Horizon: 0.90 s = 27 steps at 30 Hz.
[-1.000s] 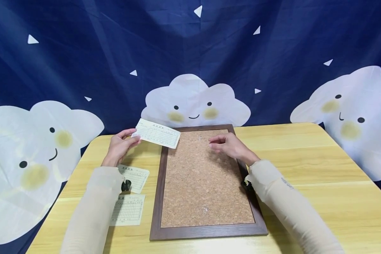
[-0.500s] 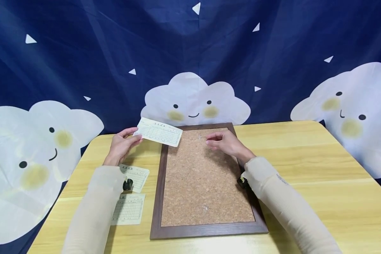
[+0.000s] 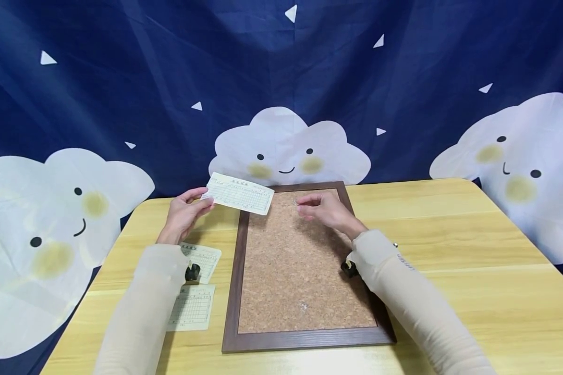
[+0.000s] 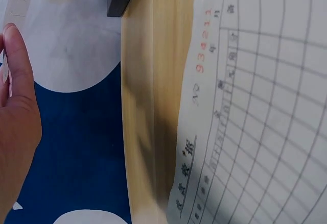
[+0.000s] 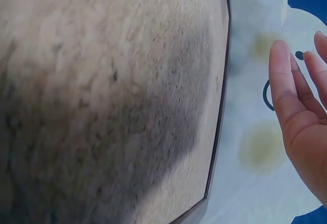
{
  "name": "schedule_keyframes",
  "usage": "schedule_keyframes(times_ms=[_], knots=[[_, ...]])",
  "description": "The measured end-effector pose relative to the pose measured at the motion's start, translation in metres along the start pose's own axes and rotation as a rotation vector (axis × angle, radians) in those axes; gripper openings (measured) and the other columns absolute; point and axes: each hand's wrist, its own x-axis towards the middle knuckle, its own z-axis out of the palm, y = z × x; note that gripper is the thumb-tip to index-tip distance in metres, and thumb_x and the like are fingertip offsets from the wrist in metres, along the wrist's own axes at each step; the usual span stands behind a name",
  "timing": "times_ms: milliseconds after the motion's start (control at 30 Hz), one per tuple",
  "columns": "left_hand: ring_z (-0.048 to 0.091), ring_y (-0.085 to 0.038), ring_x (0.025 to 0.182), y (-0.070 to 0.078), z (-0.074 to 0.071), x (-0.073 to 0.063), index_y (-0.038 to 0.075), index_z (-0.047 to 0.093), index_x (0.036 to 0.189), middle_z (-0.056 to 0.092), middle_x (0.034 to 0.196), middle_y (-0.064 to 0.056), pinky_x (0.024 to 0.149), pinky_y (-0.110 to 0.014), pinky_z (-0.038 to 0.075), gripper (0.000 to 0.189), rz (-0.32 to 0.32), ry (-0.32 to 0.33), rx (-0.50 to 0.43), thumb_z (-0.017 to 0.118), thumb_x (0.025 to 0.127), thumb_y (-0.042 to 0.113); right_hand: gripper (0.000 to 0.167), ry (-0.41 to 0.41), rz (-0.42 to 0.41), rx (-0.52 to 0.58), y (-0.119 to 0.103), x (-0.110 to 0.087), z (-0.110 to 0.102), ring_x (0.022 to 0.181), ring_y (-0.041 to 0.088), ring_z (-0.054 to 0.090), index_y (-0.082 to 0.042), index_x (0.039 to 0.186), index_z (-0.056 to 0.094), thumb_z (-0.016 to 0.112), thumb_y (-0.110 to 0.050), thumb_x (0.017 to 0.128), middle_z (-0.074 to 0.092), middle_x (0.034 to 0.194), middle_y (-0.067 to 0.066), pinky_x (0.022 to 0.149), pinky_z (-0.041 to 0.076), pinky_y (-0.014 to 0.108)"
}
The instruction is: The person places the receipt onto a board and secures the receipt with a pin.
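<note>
My left hand [image 3: 183, 212] pinches a pale printed receipt slip [image 3: 239, 194] at its left end, thumb in front. The slip is held up tilted, its right end overlapping the top left corner of a cork board [image 3: 305, 271]. In the left wrist view, the thumb [image 4: 21, 66] lies along the held slip's edge [image 4: 16, 4]. My right hand [image 3: 326, 212] hovers over the upper part of the board, thumb and fingers loosely extended toward the slip, with nothing seen between them. In the right wrist view, the thumb [image 5: 282, 76] stands apart from the fingers.
Two more receipt slips, an upper one [image 3: 206, 263] and a lower one [image 3: 192, 310], lie left of the board, partly under the left sleeve. The board's dark wooden frame [image 3: 309, 341] rests on a light wood table [image 3: 474, 250]. Behind hangs a blue cloud-print cloth [image 3: 281, 62].
My left hand has shifted slightly right with the receipt slip. My right hand has moved left over the board, narrowing the gap between it and the slip.
</note>
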Motion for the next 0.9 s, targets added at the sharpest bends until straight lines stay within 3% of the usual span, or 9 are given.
schedule_keyframes(times_ms=[100, 433, 767, 900], knots=[[0.071, -0.012, 0.072, -0.002, 0.001, 0.0, -0.005, 0.057, 0.121, 0.06, 0.096, -0.008, 0.075, -0.021, 0.056, 0.037, -0.003, -0.002, -0.01, 0.068, 0.087, -0.015, 0.039, 0.003, 0.0, 0.005, 0.0, 0.001, 0.002, 0.105, 0.038, 0.067, 0.011, 0.131, 0.058, 0.066, -0.006, 0.096, 0.061, 0.128, 0.026, 0.087, 0.056, 0.034], [0.071, -0.013, 0.071, -0.007, 0.009, 0.002, 0.003, 0.065, 0.105, 0.061, 0.092, -0.007, 0.073, -0.022, 0.057, 0.028, 0.01, -0.011, -0.039, 0.066, 0.086, -0.018, 0.037, 0.019, 0.017, 0.058, 0.001, 0.004, 0.007, 0.107, 0.044, 0.064, 0.013, 0.13, 0.058, 0.064, -0.001, 0.095, 0.063, 0.121, 0.03, 0.083, 0.057, 0.031], [0.071, -0.014, 0.071, -0.009, 0.017, 0.001, -0.001, 0.06, 0.111, 0.059, 0.094, -0.008, 0.074, -0.023, 0.057, 0.029, -0.004, -0.028, -0.034, 0.064, 0.087, -0.018, 0.036, 0.035, 0.039, 0.097, 0.003, 0.01, 0.014, 0.107, 0.039, 0.066, 0.012, 0.128, 0.06, 0.065, 0.0, 0.094, 0.063, 0.122, 0.027, 0.088, 0.056, 0.037], [0.071, -0.014, 0.071, -0.01, 0.019, 0.001, 0.0, 0.061, 0.109, 0.057, 0.097, -0.008, 0.075, -0.024, 0.057, 0.029, -0.006, -0.032, -0.043, 0.064, 0.087, -0.019, 0.036, 0.03, 0.034, 0.103, 0.0, 0.012, 0.018, 0.098, 0.029, 0.069, 0.011, 0.128, 0.06, 0.066, -0.001, 0.095, 0.064, 0.121, 0.028, 0.088, 0.056, 0.035]])
